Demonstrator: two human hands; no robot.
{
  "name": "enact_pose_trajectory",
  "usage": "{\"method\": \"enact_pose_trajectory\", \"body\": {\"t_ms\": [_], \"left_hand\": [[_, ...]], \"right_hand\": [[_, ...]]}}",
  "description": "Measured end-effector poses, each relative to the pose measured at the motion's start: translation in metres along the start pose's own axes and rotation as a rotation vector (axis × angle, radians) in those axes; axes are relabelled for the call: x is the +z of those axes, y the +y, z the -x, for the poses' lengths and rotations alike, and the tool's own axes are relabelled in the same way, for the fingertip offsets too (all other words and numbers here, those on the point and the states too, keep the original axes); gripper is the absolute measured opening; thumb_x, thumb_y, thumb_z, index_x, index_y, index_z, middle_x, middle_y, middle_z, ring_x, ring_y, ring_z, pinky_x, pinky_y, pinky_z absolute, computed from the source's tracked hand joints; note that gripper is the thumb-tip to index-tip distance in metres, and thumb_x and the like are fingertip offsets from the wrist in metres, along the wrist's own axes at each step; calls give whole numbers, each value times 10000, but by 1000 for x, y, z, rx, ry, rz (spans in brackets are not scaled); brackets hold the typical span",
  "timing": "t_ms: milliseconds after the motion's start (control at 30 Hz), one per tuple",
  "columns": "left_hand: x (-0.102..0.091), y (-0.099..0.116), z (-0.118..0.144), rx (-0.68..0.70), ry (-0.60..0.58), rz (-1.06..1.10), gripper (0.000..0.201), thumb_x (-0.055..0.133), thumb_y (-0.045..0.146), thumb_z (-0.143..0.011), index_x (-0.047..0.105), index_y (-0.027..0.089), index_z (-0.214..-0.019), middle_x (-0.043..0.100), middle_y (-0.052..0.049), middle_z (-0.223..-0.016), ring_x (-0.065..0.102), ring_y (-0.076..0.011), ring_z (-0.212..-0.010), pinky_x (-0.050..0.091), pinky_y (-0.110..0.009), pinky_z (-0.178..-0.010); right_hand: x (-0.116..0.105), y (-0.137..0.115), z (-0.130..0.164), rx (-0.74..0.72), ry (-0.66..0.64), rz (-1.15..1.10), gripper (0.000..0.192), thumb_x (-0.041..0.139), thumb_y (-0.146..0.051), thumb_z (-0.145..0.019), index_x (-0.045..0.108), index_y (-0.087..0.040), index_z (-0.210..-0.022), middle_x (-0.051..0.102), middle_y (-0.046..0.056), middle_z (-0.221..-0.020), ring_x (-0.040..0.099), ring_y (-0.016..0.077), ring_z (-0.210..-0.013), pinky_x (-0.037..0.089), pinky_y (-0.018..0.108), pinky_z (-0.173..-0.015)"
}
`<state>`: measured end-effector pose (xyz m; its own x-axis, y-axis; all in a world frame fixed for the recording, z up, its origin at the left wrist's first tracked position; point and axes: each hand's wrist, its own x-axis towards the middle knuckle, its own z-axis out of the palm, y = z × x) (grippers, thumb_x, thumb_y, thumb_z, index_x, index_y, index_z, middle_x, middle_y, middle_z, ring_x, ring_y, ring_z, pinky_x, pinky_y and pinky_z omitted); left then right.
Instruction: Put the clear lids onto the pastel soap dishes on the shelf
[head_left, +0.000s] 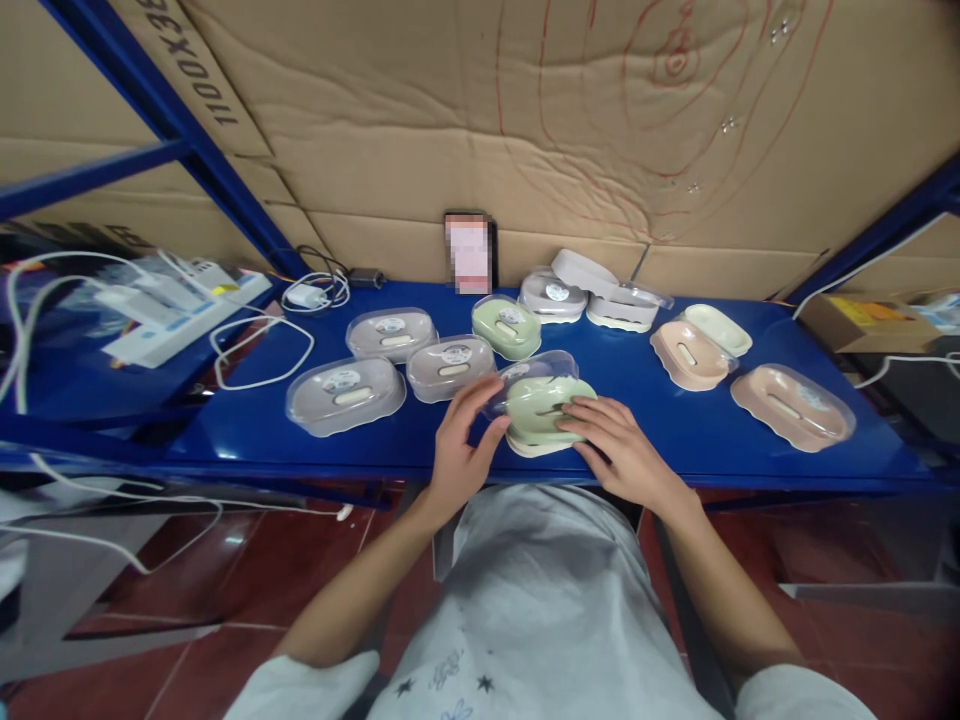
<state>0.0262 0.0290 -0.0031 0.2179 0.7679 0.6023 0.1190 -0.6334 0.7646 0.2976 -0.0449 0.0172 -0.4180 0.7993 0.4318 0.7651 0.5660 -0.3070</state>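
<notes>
the large cardboard wall is closing the back across the top of the frame, and the blue table is stretching below it through the middle. on it, in loose groups sorted perhaps by colour, are standing three greyish lidded dishes at centre left, two peach dishes at the right, and a green lidded dish near the middle. the grey pieces above and right of the centre are resting one on another, probably for saving room.

both hands are working a little below the middle of the frame, by the table's near edge — likely for keeping things within easy reach. the right hand is gripping the green tray at its right end, fingers bent over the top and thumb near the lower rim; it seems to be steadying the tray over the cream base, just right of the centre. the left hand is half open, its fingers seeming to touch the left end of the clear lid behind the tray — whether it is truly gripping, i cannot tell. in the tray a dark slot is showing, partly hidden by the right fingertips.
</notes>
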Motion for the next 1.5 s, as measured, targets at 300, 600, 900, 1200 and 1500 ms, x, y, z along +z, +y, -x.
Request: {"method": "enact_pose_trajectory", "body": {"t_ms": [300, 600, 900, 1200, 1500], "left_hand": [[-1, 7, -2, 56, -25, -97, 374, 653, 323, -1082, 660, 277, -1453, 677, -115, -1478, 638, -272, -1404, 522, -486, -1217], [-1, 11, -4, 130, -93, -169, 371, 662, 270, -1075, 659, 268, -1447, 680, -111, -1481, 637, -256, -1410, 532, -456, -1208], [2, 10, -1, 158, -60, -221, 389, 690, 243, -1058, 654, 273, -1443, 674, -109, -1494, 634, -257, -1421, 532, -475, -1217], [6, 8, 1, 216, -19, -278, 385, 728, 262, -1038, 662, 280, -1417, 687, -110, -1466, 640, -278, -1420, 553, -510, -1201], [11, 1, 0, 251, -144, -295, 380, 712, 251, -1046, 644, 281, -1419, 653, -118, -1493, 590, -283, -1480, 545, -521, -1215]], "right_hand": [[-2, 3, -1, -3, 27, -171, 349, 592, -157, -1054, 673, -270, -1374, 654, 95, -1538, 492, 287, -1565, 418, 584, -1309], [5, 10, 2, -36, 22, -91, 275, 698, -292, -1046, 709, -276, -1320, 641, 94, -1545, 498, 317, -1557, 425, 609, -1299], [7, 4, -1, -30, 67, 172, 263, 650, -272, -1072, 732, -254, -1322, 721, 106, -1428, 599, 337, -1429, 514, 574, -1164], [0, 6, 6, 76, 423, 98, 378, 769, -347, -1005, 684, -281, -1367, 759, 111, -1300, 727, 303, -1228, 584, 488, -1051], [3, 11, 0, 102, 120, 26, 669, 649, -412, -1077, 403, -338, -1695, 522, 126, -1679, 541, 328, -1528, 494, 565, -1237]]}}
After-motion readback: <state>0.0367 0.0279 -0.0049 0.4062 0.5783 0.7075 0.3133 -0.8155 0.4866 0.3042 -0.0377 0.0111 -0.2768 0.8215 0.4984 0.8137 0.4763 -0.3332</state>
